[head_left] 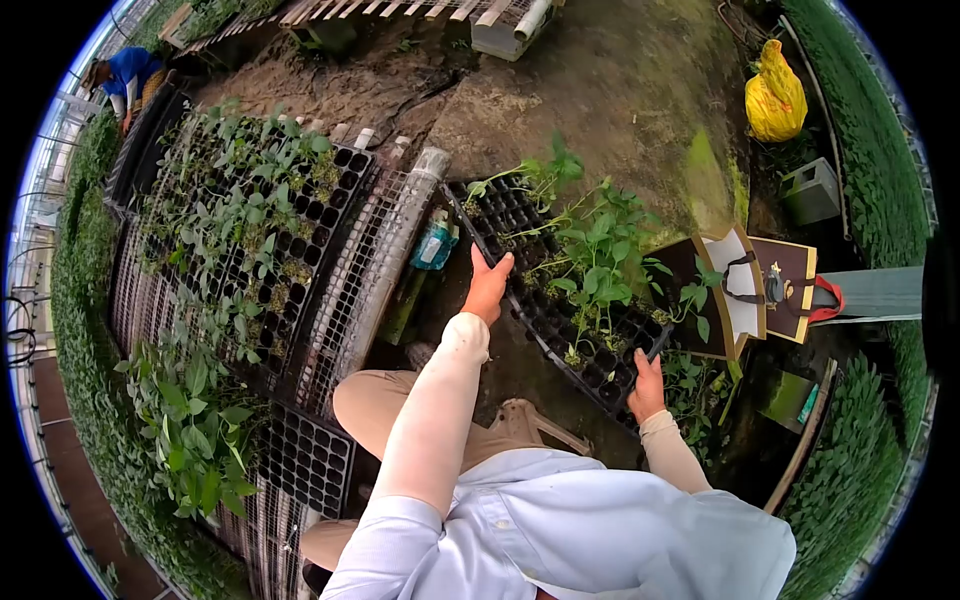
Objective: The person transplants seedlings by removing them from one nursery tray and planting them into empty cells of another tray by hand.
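Note:
Both my hands hold a black seedling tray (520, 222), tilted above the ground in front of my knees. My left hand (486, 284) grips its near left edge, thumb over the rim. At the right end, my right hand (647, 387) is closed on the tray's corner. Leafy green seedlings (600, 255) stand and lean in some of its cells, while other cells have no plant. On the wire mesh bench (345, 270) to my left lies another seedling tray (330, 215) full of plants, with a seedling tray without plants (305, 460) nearer me.
A blue packet (434, 245) lies beside the bench. To the right are a paper bag (735, 290), a concrete block (811, 192) and a yellow plastic bag (775, 95). A co-worker in blue (130, 75) bends at far left. Dense plants (850, 470) line the right edge.

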Demonstrator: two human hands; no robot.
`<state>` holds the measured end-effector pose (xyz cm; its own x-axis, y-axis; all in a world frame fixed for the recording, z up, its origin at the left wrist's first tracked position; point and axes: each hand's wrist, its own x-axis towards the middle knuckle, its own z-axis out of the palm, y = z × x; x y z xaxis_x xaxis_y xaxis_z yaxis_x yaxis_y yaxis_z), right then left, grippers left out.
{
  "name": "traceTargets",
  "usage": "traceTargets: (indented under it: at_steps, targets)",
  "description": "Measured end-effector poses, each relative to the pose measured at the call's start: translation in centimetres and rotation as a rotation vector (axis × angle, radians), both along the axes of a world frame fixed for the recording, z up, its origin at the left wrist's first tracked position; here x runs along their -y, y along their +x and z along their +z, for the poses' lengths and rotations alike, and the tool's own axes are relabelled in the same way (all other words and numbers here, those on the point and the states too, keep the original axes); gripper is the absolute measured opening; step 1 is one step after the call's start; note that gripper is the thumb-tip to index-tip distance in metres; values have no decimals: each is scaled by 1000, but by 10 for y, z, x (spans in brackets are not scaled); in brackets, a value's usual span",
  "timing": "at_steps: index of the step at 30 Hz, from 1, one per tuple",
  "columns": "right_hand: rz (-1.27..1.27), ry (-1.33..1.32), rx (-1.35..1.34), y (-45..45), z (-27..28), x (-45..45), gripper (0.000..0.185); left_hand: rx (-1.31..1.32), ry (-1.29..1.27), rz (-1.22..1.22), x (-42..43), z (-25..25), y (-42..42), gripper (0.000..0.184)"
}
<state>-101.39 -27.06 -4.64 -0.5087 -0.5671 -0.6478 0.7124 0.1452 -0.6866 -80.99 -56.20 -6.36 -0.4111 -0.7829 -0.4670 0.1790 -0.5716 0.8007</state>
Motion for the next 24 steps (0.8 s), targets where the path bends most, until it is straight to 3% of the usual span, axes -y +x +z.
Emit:
traceTargets:
  at_steps: [2,3,6,10,12,14,16,17,20,24]
  targets:
    - [-89,-11,-33,5,-5,21,53,-4,87,26,17,3,-8,92]
    - [-73,113,-153,5,-6,32,67,-16,112,-7,25,4,-12,95]
    - [-44,291,-266,0,-21,49,78,-78,191,-94,46,-10,-16,105]
    - [-44,250,-284,12,-45,61,82,-59,190,-183,67,-24,-19,105]
    - [-125,245,-287,27,-66,66,73,-5,226,-185,70,-22,-17,104]
    - [-251,168,-100,52,-80,92,47,-43,228,-180,73,-24,-8,100]
    - [-349,41,-8,70,-152,104,54,-109,234,-196,73,-40,6,95]
    - [-311,119,8,78,-181,113,61,-44,216,-202,72,-42,13,87]
    - [-374,392,115,106,-223,149,68,41,221,-285,71,-41,42,81]
    - [-348,348,244,126,-244,170,73,179,190,-315,73,-34,59,67]
